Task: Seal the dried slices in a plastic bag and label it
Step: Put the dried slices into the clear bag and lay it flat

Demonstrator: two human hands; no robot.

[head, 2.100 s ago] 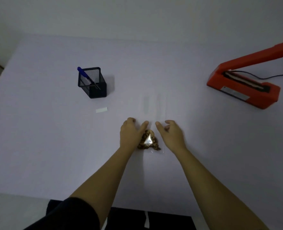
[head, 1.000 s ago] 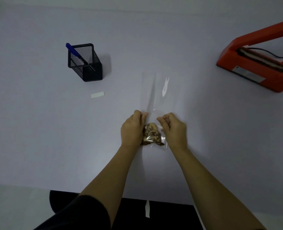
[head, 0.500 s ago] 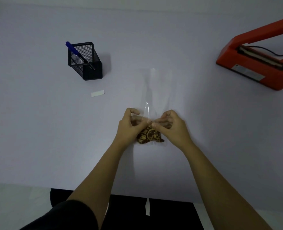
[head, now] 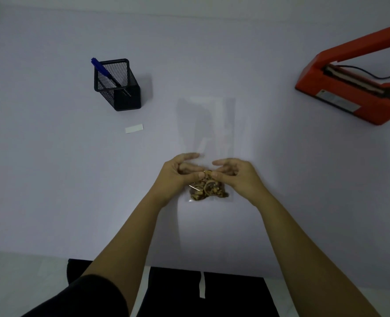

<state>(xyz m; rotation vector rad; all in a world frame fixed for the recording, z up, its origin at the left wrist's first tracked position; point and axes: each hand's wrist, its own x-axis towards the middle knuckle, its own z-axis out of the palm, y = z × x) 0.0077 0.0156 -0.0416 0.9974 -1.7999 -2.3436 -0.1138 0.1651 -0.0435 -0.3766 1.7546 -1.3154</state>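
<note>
left hand [head: 178,173], right hand [head: 236,173] are pinching plastic bag [head: 209,133] above dried slices [head: 207,189] | heat sealer [head: 347,97] sitting at 2 o'clock | risk: slices may be sliding mouthward, spoiling seal

Two hands, left hand [head: 177,173] and right hand [head: 237,175], pinch a clear bag [head: 209,124] above its dried slices [head: 209,189] on a white table [head: 52,179]. A pen holder [head: 118,85] and label [head: 134,128] sit left, a red sealer [head: 347,92] right.

Dim light falling over a pale white bench [head: 52,179] filling most of the view, a plain pale wall [head: 189,5] rising behind the bench, lighter floor [head: 17,282] showing below the bench's near edge
</note>
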